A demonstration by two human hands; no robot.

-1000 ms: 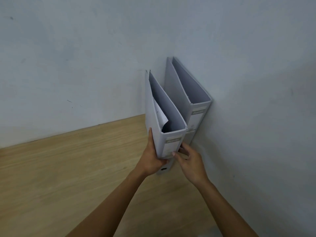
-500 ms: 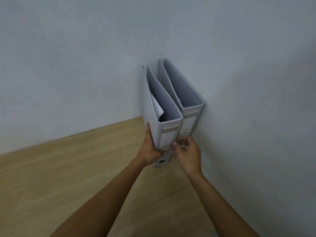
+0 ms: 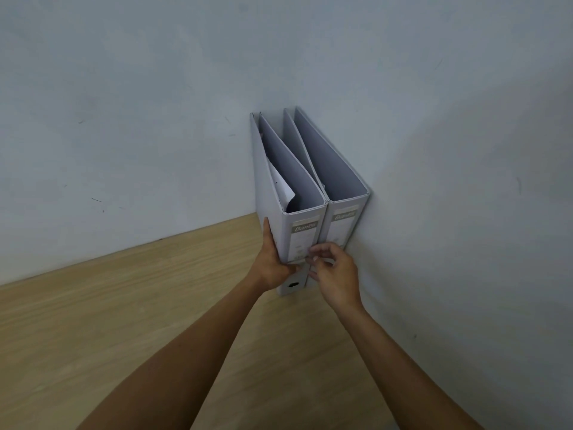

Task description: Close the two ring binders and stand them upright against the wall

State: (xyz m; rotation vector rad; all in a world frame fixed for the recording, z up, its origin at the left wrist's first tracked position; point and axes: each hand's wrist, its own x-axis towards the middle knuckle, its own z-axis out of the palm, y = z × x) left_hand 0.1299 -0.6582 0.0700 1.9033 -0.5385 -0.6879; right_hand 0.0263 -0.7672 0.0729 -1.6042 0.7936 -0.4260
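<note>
Since a second ago the near binder (image 3: pixel 302 240) has been pushed in beside the far binder (image 3: pixel 342 226), and now the two touch side by side, both upright on the table (image 3: pixel 124 321). The far binder stands in the corner, against the wall (image 3: pixel 449 212). The left hand (image 3: pixel 274 265) is closed around the lower left edge of the near binder, thumb on its spine. The right hand (image 3: pixel 333 274) is half curled at the spine's right edge; whether its fingertips grip anything, I cannot tell. A loose sheet (image 3: pixel 280 186) sticks up inside the near binder (bent at its corner). If the hands let go suddenly, this binder may tip to the left, because nothing supports that side.
</note>
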